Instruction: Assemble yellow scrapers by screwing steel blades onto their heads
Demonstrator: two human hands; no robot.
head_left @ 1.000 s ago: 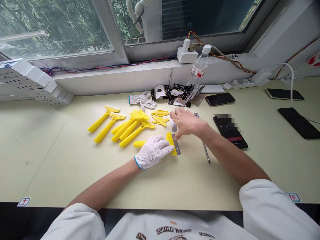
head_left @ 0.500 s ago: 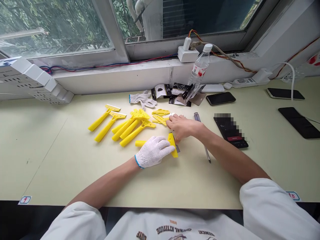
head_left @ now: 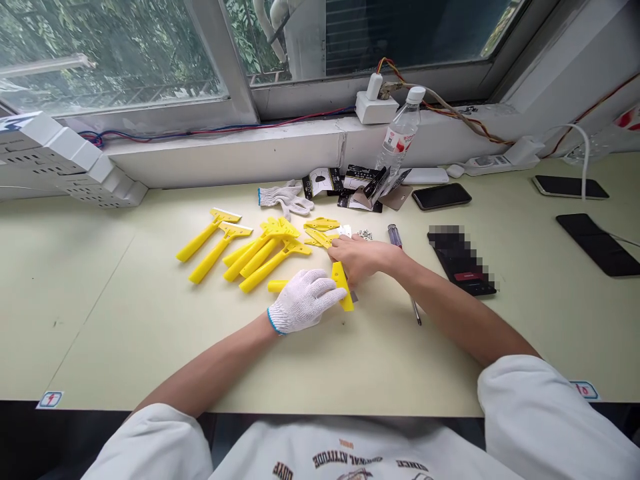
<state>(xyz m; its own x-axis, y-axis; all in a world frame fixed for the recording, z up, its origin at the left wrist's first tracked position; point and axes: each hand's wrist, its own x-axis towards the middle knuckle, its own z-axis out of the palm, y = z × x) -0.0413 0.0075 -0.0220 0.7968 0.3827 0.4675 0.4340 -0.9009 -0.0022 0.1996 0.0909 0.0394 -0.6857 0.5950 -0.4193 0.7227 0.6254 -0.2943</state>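
Note:
My left hand [head_left: 306,300], in a white knit glove with a blue cuff, is closed around a yellow scraper [head_left: 342,287]. Its handle lies under the palm and the head points right, with a grey blade edge [head_left: 355,296] showing beside it. Just beyond the head is my bare right hand [head_left: 357,257], fingers curled down against the yellow clamp plates [head_left: 320,235]. Its fingertips are partly hidden, so what they hold is unclear. Small screws [head_left: 365,235] lie in a pile behind the right hand, beside white blades [head_left: 345,230].
Several yellow scrapers [head_left: 260,257] lie to the left. A screwdriver [head_left: 395,235] lies partly under my right forearm, a phone [head_left: 463,263] beyond it. At the back are a spare glove [head_left: 287,198], black packaging [head_left: 365,183] and a water bottle [head_left: 400,137].
My right hand has drawn slightly left and down, uncovering the screw pile and more of the white blades. My left hand and the scraper have shifted a little left and upward.

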